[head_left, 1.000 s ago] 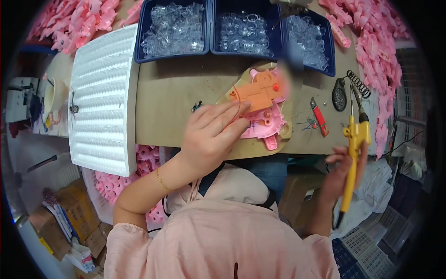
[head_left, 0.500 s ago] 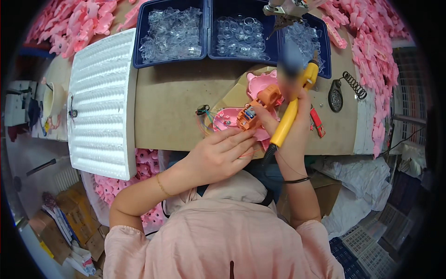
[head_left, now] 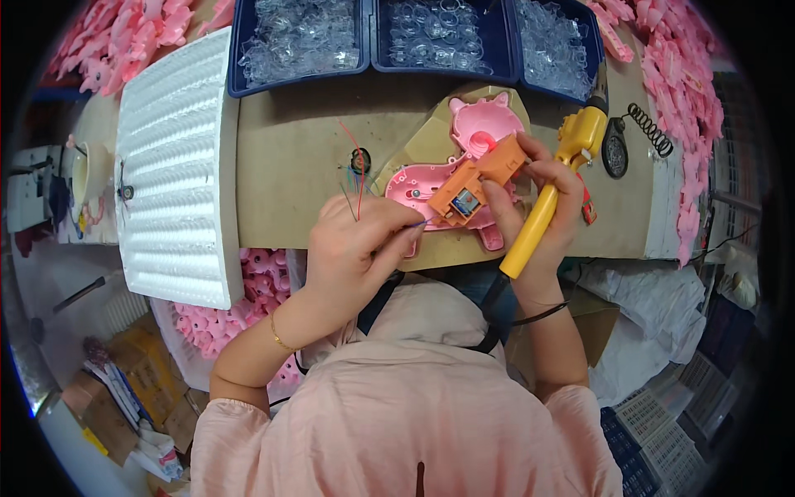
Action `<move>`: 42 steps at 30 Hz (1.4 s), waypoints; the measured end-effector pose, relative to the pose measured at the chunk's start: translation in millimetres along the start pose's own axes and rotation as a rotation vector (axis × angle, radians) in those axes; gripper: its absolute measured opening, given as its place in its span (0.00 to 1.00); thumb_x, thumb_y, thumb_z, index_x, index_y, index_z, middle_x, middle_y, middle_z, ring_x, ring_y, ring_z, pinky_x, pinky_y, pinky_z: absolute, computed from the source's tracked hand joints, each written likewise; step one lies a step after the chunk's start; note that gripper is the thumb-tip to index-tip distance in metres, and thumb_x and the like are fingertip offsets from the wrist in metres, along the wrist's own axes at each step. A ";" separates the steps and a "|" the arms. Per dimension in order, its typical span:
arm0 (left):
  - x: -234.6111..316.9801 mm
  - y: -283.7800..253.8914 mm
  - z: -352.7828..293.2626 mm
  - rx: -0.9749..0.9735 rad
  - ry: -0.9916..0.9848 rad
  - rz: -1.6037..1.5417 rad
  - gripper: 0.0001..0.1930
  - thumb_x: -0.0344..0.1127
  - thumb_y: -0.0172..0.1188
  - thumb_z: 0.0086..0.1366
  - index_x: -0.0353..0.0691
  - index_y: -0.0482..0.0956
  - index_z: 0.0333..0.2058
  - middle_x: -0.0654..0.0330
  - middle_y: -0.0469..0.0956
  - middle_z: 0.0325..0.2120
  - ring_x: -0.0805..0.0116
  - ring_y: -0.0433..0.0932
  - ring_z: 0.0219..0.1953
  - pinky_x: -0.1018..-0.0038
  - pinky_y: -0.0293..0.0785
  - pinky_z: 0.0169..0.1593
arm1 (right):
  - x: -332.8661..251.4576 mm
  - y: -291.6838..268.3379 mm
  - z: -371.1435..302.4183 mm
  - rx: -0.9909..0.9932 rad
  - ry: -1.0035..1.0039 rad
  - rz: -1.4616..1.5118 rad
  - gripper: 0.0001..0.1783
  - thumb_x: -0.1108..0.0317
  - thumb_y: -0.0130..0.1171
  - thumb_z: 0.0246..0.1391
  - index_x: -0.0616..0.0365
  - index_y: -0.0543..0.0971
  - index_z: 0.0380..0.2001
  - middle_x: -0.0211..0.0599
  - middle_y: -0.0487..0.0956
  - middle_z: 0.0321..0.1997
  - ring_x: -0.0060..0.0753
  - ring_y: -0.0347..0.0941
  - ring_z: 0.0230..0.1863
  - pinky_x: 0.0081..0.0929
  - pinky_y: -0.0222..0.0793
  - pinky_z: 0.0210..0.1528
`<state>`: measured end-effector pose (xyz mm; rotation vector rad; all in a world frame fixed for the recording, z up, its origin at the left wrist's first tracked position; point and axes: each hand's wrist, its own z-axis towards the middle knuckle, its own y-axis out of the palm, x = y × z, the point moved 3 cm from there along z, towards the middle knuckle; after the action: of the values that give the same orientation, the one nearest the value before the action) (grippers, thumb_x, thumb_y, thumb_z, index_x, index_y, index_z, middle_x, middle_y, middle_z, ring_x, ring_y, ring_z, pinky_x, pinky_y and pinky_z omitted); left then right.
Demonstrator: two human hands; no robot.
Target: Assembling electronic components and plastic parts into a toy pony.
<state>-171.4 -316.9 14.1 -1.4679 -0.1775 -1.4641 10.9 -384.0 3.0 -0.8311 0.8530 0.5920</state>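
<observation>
My left hand (head_left: pixel 344 248) is closed in a pinch on thin wires (head_left: pixel 360 197); a blue one runs from its fingertips to an orange plastic housing (head_left: pixel 497 161). My right hand (head_left: pixel 556 217) grips a yellow soldering gun (head_left: pixel 532 229), its tip up and away from the housing. The thumb and fingers of that hand also hold the housing, whose opening shows a small blue circuit part. Below it lies a pink animal-shaped toy shell (head_left: pixel 424 180) with its hollow side up. A small round black part (head_left: pixel 360 161) with wires rests left of the shell.
Blue bins (head_left: pixel 370 70) of clear plastic parts line the back. A white ridged foam panel (head_left: pixel 175 178) stands at left. Pink toy pieces (head_left: pixel 683 108) are heaped at right, near a coiled-spring iron holder (head_left: pixel 650 132). A red tool (head_left: pixel 588 203) lies partly behind my right hand.
My left hand has drawn back left from the housing and now pinches wires. The housing has turned, and the soldering gun has shifted right with my right hand.
</observation>
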 end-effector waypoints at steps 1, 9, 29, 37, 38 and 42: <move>0.3 1.0 0.0 -0.004 -0.001 0.000 0.07 0.25 0.62 0.50 0.38 0.78 0.30 0.61 0.77 0.26 0.65 0.73 0.30 0.73 0.66 0.38 | 0.7 -0.9 0.7 0.002 0.003 0.000 0.25 0.78 0.64 0.42 0.57 0.61 0.42 0.54 0.66 0.55 0.37 0.70 0.49 0.28 0.67 0.51; 1.2 11.9 -4.3 0.066 0.093 0.161 0.07 0.30 0.63 0.48 0.44 0.78 0.29 0.67 0.74 0.24 0.68 0.70 0.29 0.70 0.59 0.39 | -23.5 -69.1 -10.9 0.144 0.090 -0.372 0.28 0.54 0.49 0.58 0.62 0.66 0.56 0.36 0.76 0.29 0.23 0.72 0.31 0.20 0.68 0.34; -1.1 29.2 -8.0 0.183 -0.094 0.013 0.03 0.30 0.62 0.48 0.41 0.77 0.23 0.63 0.74 0.25 0.64 0.69 0.33 0.69 0.59 0.40 | -58.2 -114.2 -112.8 -0.391 0.203 0.178 0.26 0.63 0.60 0.48 0.74 0.66 0.44 0.53 0.74 0.45 0.42 0.74 0.41 0.35 0.71 0.42; -0.6 28.1 -7.5 0.205 -0.049 0.059 0.03 0.28 0.63 0.49 0.38 0.77 0.23 0.63 0.74 0.22 0.68 0.70 0.30 0.74 0.61 0.38 | -59.3 -87.3 -88.9 -0.574 -0.178 -0.094 0.33 0.66 0.67 0.43 0.52 0.60 0.50 0.64 0.71 0.46 0.46 0.76 0.29 0.29 0.71 0.25; -0.6 28.2 -7.5 0.199 -0.051 0.066 0.03 0.28 0.63 0.48 0.38 0.77 0.23 0.63 0.74 0.22 0.68 0.70 0.30 0.73 0.61 0.39 | -58.2 -85.2 -88.4 -0.578 -0.180 -0.091 0.33 0.66 0.67 0.43 0.52 0.60 0.50 0.64 0.71 0.46 0.46 0.76 0.29 0.29 0.71 0.25; 0.4 28.0 -6.9 0.178 -0.056 0.092 0.03 0.28 0.62 0.48 0.39 0.77 0.23 0.63 0.74 0.22 0.68 0.71 0.31 0.73 0.61 0.39 | -54.1 -81.3 -84.6 -0.532 -0.231 -0.090 0.34 0.67 0.68 0.40 0.54 0.61 0.49 0.62 0.71 0.47 0.45 0.76 0.30 0.30 0.71 0.25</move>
<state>-156.2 -335.4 -2.0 -1.3562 -0.2646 -1.3000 7.1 -505.5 46.9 -1.2467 0.4439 0.8335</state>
